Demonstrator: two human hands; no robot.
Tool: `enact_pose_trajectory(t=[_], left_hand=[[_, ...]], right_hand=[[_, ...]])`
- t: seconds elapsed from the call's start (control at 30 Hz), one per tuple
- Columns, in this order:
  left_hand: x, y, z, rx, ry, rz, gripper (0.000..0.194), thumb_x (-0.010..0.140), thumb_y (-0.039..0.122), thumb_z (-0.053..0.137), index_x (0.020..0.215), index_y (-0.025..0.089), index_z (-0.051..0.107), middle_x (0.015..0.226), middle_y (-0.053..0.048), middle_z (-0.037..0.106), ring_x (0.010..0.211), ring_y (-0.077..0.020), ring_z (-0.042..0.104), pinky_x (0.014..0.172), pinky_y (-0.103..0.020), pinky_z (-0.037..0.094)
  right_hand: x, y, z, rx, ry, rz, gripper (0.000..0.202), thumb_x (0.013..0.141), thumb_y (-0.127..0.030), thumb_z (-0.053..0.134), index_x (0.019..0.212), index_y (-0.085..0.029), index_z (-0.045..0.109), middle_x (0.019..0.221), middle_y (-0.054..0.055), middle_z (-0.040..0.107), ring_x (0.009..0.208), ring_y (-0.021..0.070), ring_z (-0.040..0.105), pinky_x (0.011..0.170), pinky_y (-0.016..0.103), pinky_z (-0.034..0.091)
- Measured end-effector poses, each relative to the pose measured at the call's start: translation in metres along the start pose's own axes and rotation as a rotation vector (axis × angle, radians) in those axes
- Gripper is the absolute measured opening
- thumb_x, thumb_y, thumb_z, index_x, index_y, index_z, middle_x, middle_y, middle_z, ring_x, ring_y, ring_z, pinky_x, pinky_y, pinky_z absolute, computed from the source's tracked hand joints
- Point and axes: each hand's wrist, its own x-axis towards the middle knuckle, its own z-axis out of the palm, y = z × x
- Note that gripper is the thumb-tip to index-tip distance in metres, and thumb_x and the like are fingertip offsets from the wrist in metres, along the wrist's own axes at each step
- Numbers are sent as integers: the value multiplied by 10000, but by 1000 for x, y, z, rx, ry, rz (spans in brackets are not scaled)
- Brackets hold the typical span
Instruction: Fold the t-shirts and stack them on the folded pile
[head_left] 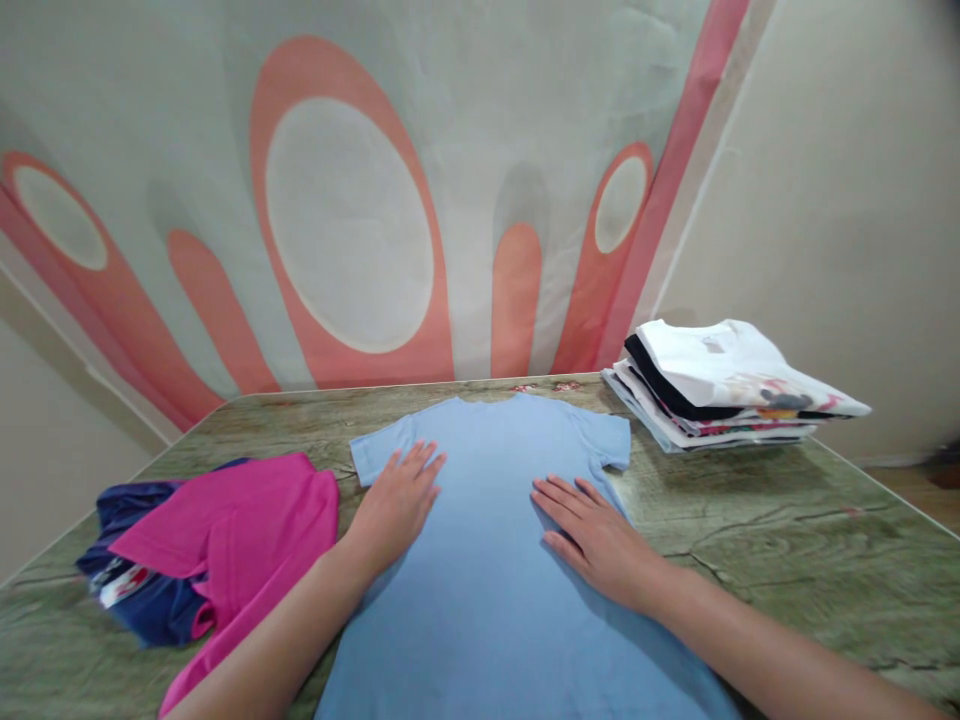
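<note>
A light blue T-shirt (pixel 487 560) lies spread flat on the table, its neckline and short sleeves toward the far edge. My left hand (pixel 397 505) rests on its left side just below the sleeve, fingers stretched out. On the right side of the shirt, my right hand (pixel 592 540) lies with the palm down and the fingers extended. Neither hand grips the cloth. The shirt's lower hem runs out of view at the bottom.
To the left, a bright pink garment (pixel 262 530) lies loosely over a navy blue garment (pixel 157 600). A stack of folded shirts (pixel 720 390), white on top, stands at the far right of the wood-patterned table (pixel 795 540). Behind the table rises a printed backdrop (pixel 480 150).
</note>
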Motion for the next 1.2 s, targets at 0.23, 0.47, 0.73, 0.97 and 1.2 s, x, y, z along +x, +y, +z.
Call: enact_pose_trajectory(t=[0.23,0.47,0.73,0.97,1.2], left_hand=[[2,25,15,-195,-220,233,543,999,509,263,1514,363,172,1581,-12,211,1459,-221,154,1170,-491,94],[25,-12,27,-130,-126,52,516,1011,476,226,1493,304,294,1555,-41,294,1446,-231,210,1151,-502,175],[-3,30,12,-137,-173,78,592,981,550,276,1485,244,328,1561,-82,270,1439,-253,228,1151,-484,197],[25,6,25,-101,-175,68,548,1001,525,215,1508,318,240,1575,-33,228,1453,-240,182,1156,-518,134],[1,21,24,-91,-174,108,593,990,547,233,1526,297,183,1590,-48,165,1462,-249,135,1164,-501,103]], right_hand=[[4,18,-3,1,10,-27,486,981,-402,397,1456,-304,372,1512,35,377,1402,230,316,1151,536,221],[16,61,-3,0,122,37,456,981,-361,386,1419,-246,441,1482,73,423,1374,235,366,1141,516,273],[4,33,-5,7,60,-54,457,975,-356,417,1423,-265,433,1468,52,447,1384,237,350,1141,510,277],[16,58,-5,-28,91,42,457,984,-369,381,1417,-235,442,1487,77,415,1395,238,328,1141,520,259],[5,47,-2,-10,67,-19,490,973,-394,423,1443,-259,398,1496,62,404,1402,235,317,1146,507,256]])
